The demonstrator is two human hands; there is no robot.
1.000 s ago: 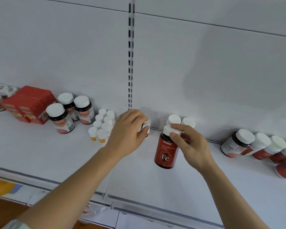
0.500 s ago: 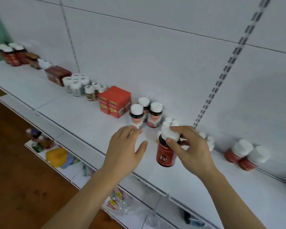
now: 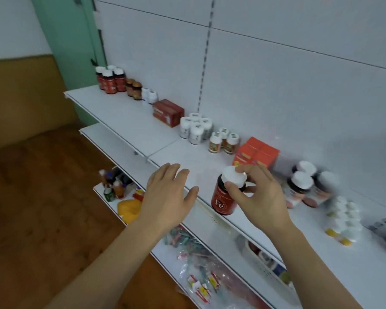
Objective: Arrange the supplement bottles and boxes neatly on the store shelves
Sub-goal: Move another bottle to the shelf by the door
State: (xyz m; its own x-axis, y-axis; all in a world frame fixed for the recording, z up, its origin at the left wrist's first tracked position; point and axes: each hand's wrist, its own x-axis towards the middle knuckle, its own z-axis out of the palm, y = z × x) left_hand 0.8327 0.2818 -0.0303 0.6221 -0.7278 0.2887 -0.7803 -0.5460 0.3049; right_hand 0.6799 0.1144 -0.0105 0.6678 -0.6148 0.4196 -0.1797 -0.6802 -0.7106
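My right hand (image 3: 257,194) pinches the white cap of a red "Fe" bottle (image 3: 224,200), held just above the front edge of the white shelf (image 3: 120,112). To its left my left hand (image 3: 167,195) hovers with fingers spread and holds nothing. Along the shelf's back stand red bottles (image 3: 110,80) at the far left, a dark red box (image 3: 168,112), several white bottles (image 3: 195,128), orange boxes (image 3: 256,153), dark bottles with white caps (image 3: 301,186) and a cluster of small white bottles (image 3: 341,219).
A lower shelf (image 3: 187,259) below holds a yellow item (image 3: 129,209), small bottles (image 3: 110,184) and plastic packets (image 3: 198,282). Wooden floor lies to the left, with a green door frame (image 3: 76,52) behind the shelf's far end.
My view has swung left along the shelf. My left hand let go of the small white bottles and opened. My right hand has carried the Fe bottle leftward, toward the shelf's front.
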